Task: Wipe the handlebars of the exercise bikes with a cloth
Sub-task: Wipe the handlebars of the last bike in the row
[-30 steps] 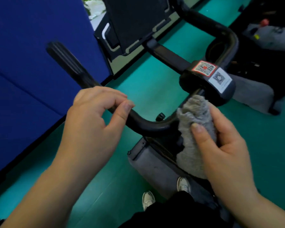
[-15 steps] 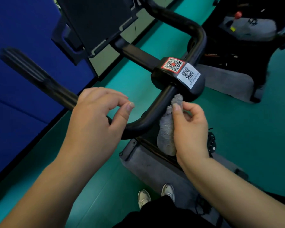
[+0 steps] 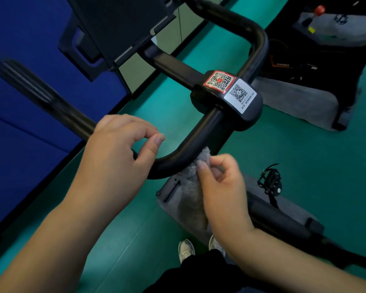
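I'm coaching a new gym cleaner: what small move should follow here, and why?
Probably slide the cloth along the bar toward the left hand. The right hand pinches it against the handlebar bend below the QR stickers, while the left grips the bar.

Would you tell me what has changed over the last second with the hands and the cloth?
The right hand slid the grey cloth down the handlebar, away from the QR-code clamp toward the bend. The left hand stayed gripping the bar; the cloth remains held.
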The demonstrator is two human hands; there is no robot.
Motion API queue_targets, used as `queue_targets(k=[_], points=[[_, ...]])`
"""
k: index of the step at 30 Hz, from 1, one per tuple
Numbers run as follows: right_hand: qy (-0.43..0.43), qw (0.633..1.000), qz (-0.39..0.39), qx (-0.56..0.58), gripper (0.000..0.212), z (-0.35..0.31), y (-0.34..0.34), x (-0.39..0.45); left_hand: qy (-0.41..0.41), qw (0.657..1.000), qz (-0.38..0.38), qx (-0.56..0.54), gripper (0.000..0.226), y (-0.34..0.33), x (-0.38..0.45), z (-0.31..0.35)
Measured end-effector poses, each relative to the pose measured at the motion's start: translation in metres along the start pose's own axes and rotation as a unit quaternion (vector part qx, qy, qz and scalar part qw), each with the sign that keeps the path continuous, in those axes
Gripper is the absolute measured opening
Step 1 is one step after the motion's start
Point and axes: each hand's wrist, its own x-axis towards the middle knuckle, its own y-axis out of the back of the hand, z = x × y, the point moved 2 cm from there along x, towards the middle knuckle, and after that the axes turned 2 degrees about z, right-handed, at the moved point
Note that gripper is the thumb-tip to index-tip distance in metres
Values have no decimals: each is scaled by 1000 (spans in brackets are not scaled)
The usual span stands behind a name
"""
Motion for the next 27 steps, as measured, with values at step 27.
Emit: queue_targets(k=[27], points=[[-67,974,179,118,8,-4,-32,2,-151,987,-47,17,27,32,12,-91]])
